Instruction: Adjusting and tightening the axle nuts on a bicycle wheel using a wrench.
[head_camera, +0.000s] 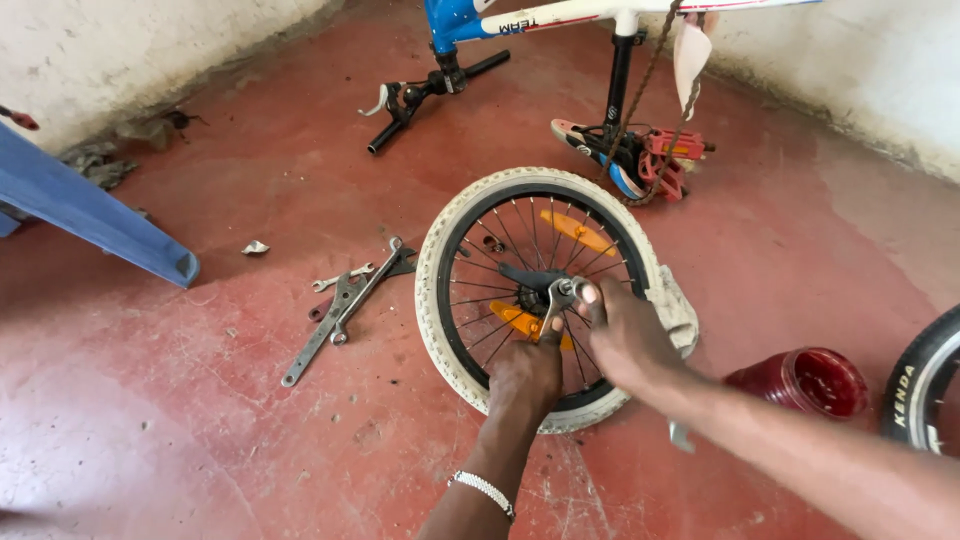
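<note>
A small bicycle wheel (436, 262) with a white tyre, black rim and orange reflectors lies flat on the red floor. My left hand (524, 378) grips the handle of a silver wrench (557, 301) whose head sits at the wheel's hub. My right hand (622, 335) rests over the hub and spokes, its fingers pinching at the wrench head. A beaded band circles my left wrist.
Several spanners (343, 305) lie on the floor left of the wheel. An upturned blue and white bicycle frame (520, 18) with red pedals (668, 158) stands behind. A red jar (808, 382), a white rag (679, 312), another tyre (918, 385) and a blue plank (90, 212) surround me.
</note>
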